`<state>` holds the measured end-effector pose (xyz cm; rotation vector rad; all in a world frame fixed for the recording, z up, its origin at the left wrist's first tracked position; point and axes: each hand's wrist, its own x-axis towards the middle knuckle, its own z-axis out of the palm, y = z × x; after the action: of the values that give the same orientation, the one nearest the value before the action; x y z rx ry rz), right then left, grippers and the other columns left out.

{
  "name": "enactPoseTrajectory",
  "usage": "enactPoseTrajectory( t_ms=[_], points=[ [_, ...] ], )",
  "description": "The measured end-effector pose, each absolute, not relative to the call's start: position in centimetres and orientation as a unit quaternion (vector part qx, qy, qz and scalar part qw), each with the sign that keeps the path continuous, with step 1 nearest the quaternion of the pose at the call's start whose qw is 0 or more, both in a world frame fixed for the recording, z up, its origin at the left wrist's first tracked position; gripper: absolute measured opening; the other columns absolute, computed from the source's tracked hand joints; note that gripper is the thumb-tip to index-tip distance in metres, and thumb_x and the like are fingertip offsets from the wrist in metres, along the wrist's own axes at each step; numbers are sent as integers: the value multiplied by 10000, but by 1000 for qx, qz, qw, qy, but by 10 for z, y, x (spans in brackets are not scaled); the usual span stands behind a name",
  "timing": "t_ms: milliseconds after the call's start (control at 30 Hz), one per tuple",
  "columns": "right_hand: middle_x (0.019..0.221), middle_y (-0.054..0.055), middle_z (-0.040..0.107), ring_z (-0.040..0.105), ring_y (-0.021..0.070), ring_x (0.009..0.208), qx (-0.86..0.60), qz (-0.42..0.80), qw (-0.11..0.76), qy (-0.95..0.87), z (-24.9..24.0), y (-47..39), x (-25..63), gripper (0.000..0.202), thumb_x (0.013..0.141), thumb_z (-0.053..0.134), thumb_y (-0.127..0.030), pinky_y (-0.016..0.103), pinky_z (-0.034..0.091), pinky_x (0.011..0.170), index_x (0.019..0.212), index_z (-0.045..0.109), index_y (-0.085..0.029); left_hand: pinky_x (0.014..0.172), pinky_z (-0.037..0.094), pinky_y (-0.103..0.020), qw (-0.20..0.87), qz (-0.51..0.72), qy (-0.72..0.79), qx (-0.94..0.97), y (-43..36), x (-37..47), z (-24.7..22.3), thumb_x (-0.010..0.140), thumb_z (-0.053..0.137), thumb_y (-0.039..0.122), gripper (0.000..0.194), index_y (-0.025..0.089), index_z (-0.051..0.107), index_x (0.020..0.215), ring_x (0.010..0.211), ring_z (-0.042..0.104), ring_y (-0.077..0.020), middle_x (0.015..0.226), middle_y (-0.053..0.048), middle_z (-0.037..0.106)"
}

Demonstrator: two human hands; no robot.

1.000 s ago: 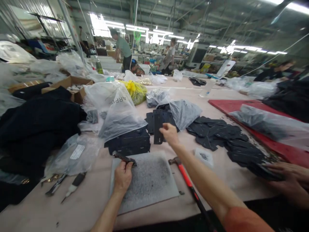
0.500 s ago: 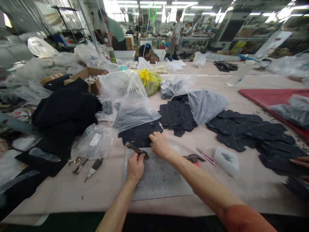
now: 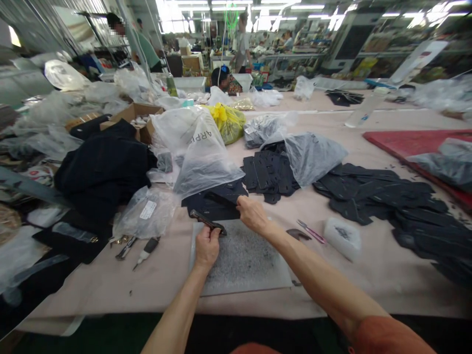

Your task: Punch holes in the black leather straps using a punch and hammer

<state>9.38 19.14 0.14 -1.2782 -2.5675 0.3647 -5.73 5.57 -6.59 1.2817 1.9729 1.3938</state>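
My left hand [image 3: 207, 246] is closed around a dark metal hand tool [image 3: 201, 217], its exact kind unclear, above a scuffed pale board [image 3: 243, 268]. My right hand [image 3: 253, 215] pinches the end of a narrow dark fabric piece [image 3: 220, 198]. That piece is held over a stack of dark cut pieces [image 3: 197, 209] at the board's far edge. A hammer head [image 3: 299, 234] shows beyond my right forearm, its handle hidden. Beside it lie a pink-handled pointed tool [image 3: 311, 231] and a whitish block [image 3: 342, 238] with small dark bits on top.
More dark pieces [image 3: 271, 172] spill from a plastic bag [image 3: 313, 156]; another pile [image 3: 372, 191] spreads right. A white-tipped pen-like tool [image 3: 146, 251] and a small metal tool [image 3: 126, 248] lie left. Dark cloth [image 3: 106, 167] is heaped behind. People work in the background.
My right hand has lifted a narrow dark piece from the stack. My left hand keeps its tool. Another person's hand at the right edge has left view; people behind have moved left.
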Motion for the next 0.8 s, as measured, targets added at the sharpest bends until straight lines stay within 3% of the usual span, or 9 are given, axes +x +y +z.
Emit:
enactPoseTrajectory(
  t_ms=[233, 367, 533, 800],
  points=[
    [760, 13, 607, 573, 160, 702, -525, 218, 208, -796, 29, 168, 116, 120, 921, 424, -222, 245, 368, 633, 946, 530, -171, 701, 465, -296, 216, 517, 698, 446, 55, -56, -62, 849, 514, 401, 289, 167, 675, 898, 762, 649, -221, 815, -60, 705],
    [643, -30, 576, 570, 173, 613, -562, 329, 258, -714, 8, 106, 135, 293, 879, 452, -235, 257, 394, 605, 1146, 557, -174, 702, 470, -296, 211, 528, 702, 429, 54, -56, -62, 848, 527, 409, 290, 167, 683, 880, 767, 651, -223, 825, -65, 709],
    [721, 23, 666, 627, 199, 663, -576, 311, 169, -737, -22, 49, 141, 373, 884, 459, -199, 293, 448, 688, 1205, 648, -191, 710, 473, -299, 204, 528, 701, 433, 51, -57, -65, 855, 533, 411, 299, 161, 691, 897, 768, 649, -223, 832, -68, 711],
    [986, 77, 730, 696, 253, 893, -569, 286, 101, -765, -24, 39, 140, 430, 913, 505, -230, 342, 500, 828, 1335, 586, -219, 772, 500, -310, 187, 511, 684, 486, 53, -54, -52, 876, 538, 356, 254, 167, 706, 899, 829, 659, -226, 867, -64, 713]
  ],
)
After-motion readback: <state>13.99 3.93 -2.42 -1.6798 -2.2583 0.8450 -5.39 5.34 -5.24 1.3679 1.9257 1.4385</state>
